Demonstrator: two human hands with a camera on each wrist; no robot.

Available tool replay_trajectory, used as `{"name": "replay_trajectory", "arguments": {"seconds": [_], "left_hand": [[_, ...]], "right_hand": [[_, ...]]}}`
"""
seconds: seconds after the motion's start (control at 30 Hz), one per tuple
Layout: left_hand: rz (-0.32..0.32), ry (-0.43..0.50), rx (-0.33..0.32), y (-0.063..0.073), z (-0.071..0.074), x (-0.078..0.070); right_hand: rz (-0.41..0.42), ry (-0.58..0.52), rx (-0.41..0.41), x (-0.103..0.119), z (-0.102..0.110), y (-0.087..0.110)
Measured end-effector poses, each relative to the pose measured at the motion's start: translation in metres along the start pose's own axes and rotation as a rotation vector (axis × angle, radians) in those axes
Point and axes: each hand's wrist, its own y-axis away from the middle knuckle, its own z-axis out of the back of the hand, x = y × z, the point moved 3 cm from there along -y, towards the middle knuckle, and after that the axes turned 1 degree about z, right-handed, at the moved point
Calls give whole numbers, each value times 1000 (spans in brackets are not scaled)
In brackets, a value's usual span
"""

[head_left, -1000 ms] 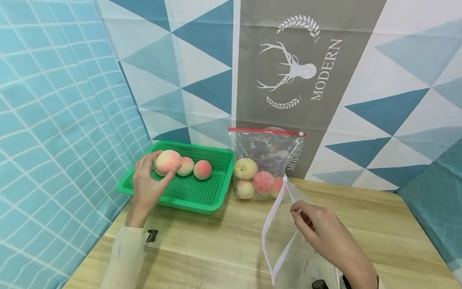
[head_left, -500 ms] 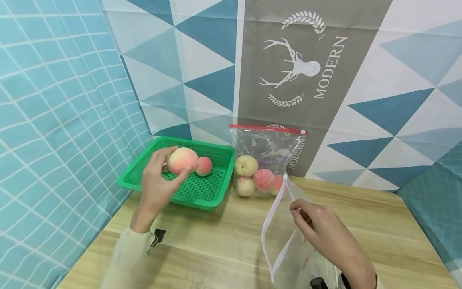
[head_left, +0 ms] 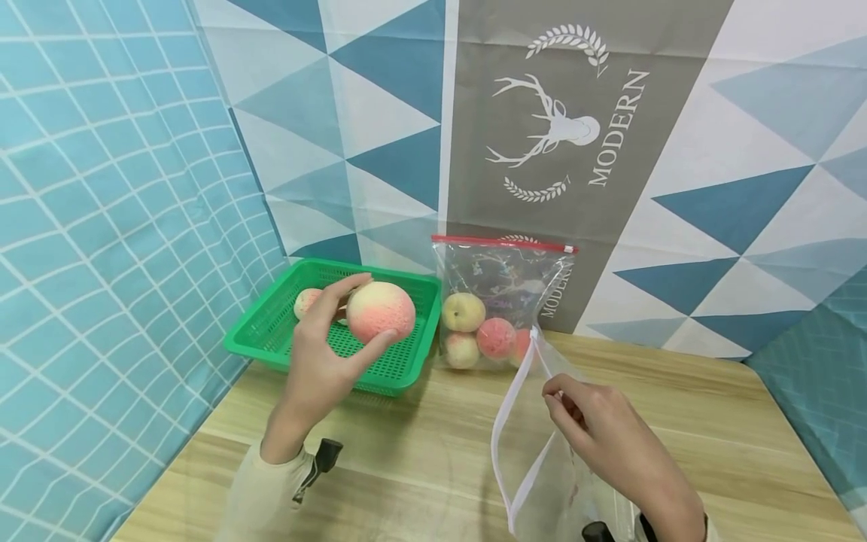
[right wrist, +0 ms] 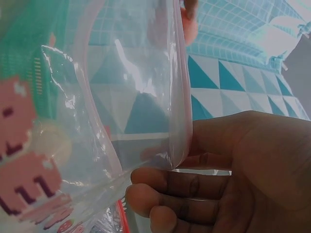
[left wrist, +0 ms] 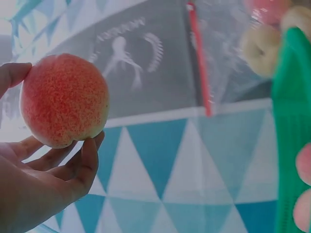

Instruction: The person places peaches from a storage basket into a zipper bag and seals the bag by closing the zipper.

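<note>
Farther right than a moment ago sit the left hand (head_left: pixel 318 380) and its peach (head_left: pixel 382 312), now in front of the basket (head_left: pixel 425 316)'s right half and so nearer the gaping white-edged bag (head_left: pixel 533 482), though not yet at it. That hand's grip is fruit-wide, thumb and fingers curved round the peach; the right hand (head_left: pixel 606 429)'s grip, unmoved, is a narrow pinch on the bag's edge

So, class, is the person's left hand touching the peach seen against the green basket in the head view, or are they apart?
Touching. The left wrist view shows the left hand's fingers meeting the peach's edge, with no gap.
</note>
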Motion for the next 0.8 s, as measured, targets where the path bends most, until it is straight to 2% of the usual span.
{"name": "replay_trajectory", "arguments": {"seconds": [0.2,0.33,0.47,0.6,0.8], "left_hand": [[-89,31,28,-1,-8,-26],[-109,60,47,-1,-16,-38],[-102,81,69,-3,-25,-47],[-126,93,84,-2,-34,-54],[-165,99,166,0,-46,-60]], "right_hand": [[-1,-10,11,0,0,0],[-3,-9,16,0,1,0],[-12,-14,25,0,0,-1],[-7,-22,30,-1,-2,-1],[22,-18,3,1,-4,-1]]}}
